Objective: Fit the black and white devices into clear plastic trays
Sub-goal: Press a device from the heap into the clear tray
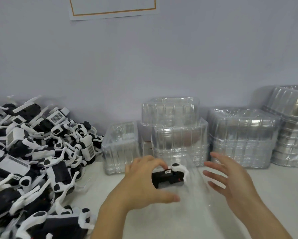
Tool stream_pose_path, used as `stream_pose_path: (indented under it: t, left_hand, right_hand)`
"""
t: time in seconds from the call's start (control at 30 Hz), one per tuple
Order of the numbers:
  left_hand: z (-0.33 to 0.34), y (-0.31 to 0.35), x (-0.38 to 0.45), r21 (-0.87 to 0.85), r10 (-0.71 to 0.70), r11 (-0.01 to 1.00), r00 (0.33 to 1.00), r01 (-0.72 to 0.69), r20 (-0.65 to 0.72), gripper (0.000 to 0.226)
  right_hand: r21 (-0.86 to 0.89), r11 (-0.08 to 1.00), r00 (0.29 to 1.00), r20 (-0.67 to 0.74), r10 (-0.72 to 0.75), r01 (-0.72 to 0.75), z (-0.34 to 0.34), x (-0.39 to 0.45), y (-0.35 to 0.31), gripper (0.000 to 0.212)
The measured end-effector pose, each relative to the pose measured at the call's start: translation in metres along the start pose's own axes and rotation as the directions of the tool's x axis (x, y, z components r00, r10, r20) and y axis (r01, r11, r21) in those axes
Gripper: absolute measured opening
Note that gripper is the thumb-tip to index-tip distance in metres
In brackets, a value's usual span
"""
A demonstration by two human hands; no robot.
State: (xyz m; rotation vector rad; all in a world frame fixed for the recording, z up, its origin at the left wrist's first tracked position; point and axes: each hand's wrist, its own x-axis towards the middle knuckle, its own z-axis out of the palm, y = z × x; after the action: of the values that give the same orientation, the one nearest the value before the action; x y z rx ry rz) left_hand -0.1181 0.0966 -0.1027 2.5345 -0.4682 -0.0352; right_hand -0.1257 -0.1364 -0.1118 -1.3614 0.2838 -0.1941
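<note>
Hands are at work over the white worktop [274,183]. The left hand [141,183] grips one device [169,177], fingers on top and thumb below. The device is black with a white strap at its right end. It sits in front of the left hand, low over the worktop. It looks like it is going into a clear tray [196,187], but that tray is blurry and hard to see. I cannot tell if the device is in it yet. The right hand [231,178] is spread wide with straight fingers, just right of the device. It holds nothing that I can see, though it may touch the blurry tray.

What could go wrong? I think the white strap could catch on the tray edge, so the device sits crooked. The tray is thin and light, so a push could make it slide or tip if the right hand does not steady it. The pile [33,161] of devices sits near the left arm, and an elbow bump could knock some down.

Counting: one device in hand. The pile has too many to count, surely dozens. Clear tray stacks [243,138] stand along the wall [162,57], about five, with one loose tray on top of a middle stack. Two hands. One paper sign [113,7] is on the wall.
</note>
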Motion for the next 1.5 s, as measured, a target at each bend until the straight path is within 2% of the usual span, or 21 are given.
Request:
stream_pose_path:
  t: [0.1,0.23,0.3,0.37,0.43,0.5,0.53,0.57,0.6,0.67,0.73,0.8,1.03,1.13,1.2,1.27,1.33,1.4,1.5]
  left_hand:
    - [0.013,0.001,0.003,0.170,0.005,0.985,1.000,-0.001,-0.022,0.074]
    - [0.024,0.000,0.007,0.243,0.022,0.970,0.999,-0.010,-0.045,0.081]
    - [0.027,0.001,0.008,0.255,0.054,0.966,0.997,-0.039,-0.049,0.088]
    - [0.026,0.003,0.008,0.164,0.104,0.982,0.993,-0.094,-0.054,0.091]
    - [0.020,0.007,0.007,-0.082,0.100,0.990,0.985,-0.112,-0.138,0.078]
    - [0.014,0.006,0.009,-0.307,-0.029,0.948,0.941,-0.080,-0.337,0.055]
    - [0.010,0.003,0.010,-0.331,-0.124,0.943,0.891,-0.031,-0.437,0.045]
    - [0.005,0.000,0.010,-0.308,-0.227,0.948,0.843,0.078,-0.487,0.041]
    - [0.001,-0.005,0.009,-0.275,-0.335,0.935,0.820,0.226,-0.464,0.041]
    - [-0.002,-0.012,0.006,-0.262,-0.532,0.841,0.815,0.474,-0.230,0.053]
    - [0.001,-0.012,0.006,-0.348,-0.594,0.757,0.804,0.552,-0.016,0.051]
    - [0.004,-0.009,0.007,-0.435,-0.589,0.728,0.808,0.531,0.002,0.039]
    - [0.020,-0.005,0.011,-0.547,-0.480,0.736,0.877,0.399,-0.006,0.028]
    - [0.030,0.006,0.015,-0.573,-0.431,0.740,0.902,0.352,-0.002,0.021]
    - [0.037,0.016,0.016,-0.618,-0.389,0.717,0.921,0.323,0.029,0.021]
    - [0.044,0.025,0.016,-0.658,-0.333,0.686,0.938,0.312,0.098,0.029]
    - [0.048,0.031,0.014,-0.691,-0.245,0.662,0.955,0.290,0.165,0.032]
    - [0.050,0.033,0.012,-0.714,-0.171,0.659,0.971,0.238,0.166,0.029]
    - [0.053,0.036,0.010,-0.715,-0.143,0.674,0.983,0.185,0.119,0.031]
  right_hand:
    - [-0.247,0.965,0.991,0.124,-0.054,0.084,0.013,-0.008,0.005,0.020]
    - [-0.519,0.833,0.966,0.251,-0.067,0.193,0.025,-0.015,0.016,0.053]
    - [-0.607,0.759,0.961,0.261,-0.092,0.238,0.027,-0.014,0.021,0.059]
    - [-0.641,0.722,0.962,0.240,-0.132,0.259,0.028,-0.012,0.024,0.056]
    - [-0.648,0.716,0.965,0.208,-0.159,0.258,0.028,-0.010,0.026,0.050]
    - [-0.655,0.709,0.965,0.199,-0.171,0.260,0.028,-0.010,0.027,0.048]
    - [-0.657,0.707,0.964,0.199,-0.173,0.263,0.028,-0.009,0.028,0.048]
    - [-0.658,0.704,0.963,0.201,-0.177,0.267,0.028,-0.009,0.028,0.047]
    - [-0.660,0.700,0.962,0.204,-0.182,0.273,0.028,-0.009,0.029,0.046]
    - [-0.667,0.691,0.960,0.207,-0.189,0.279,0.029,-0.010,0.030,0.045]
    - [-0.681,0.677,0.960,0.204,-0.190,0.278,0.030,-0.010,0.030,0.042]
    - [-0.701,0.658,0.961,0.191,-0.199,0.275,0.030,-0.009,0.029,0.041]
    - [-0.788,0.585,0.967,0.049,-0.251,0.192,0.014,-0.009,0.014,0.045]
    - [-0.867,0.471,0.925,-0.031,-0.380,0.164,0.020,-0.015,0.009,0.039]
    - [-0.891,0.411,0.863,-0.046,-0.503,0.192,0.028,-0.020,0.006,0.034]
    - [-0.876,0.403,0.799,-0.035,-0.601,0.264,0.038,-0.027,0.003,0.030]
    - [-0.847,0.412,0.766,-0.008,-0.643,0.336,0.047,-0.031,0.003,0.028]
    - [-0.823,0.424,0.759,0.014,-0.650,0.379,0.052,-0.034,0.005,0.027]
    - [-0.794,0.456,0.760,0.012,-0.650,0.402,0.052,-0.033,0.008,0.028]
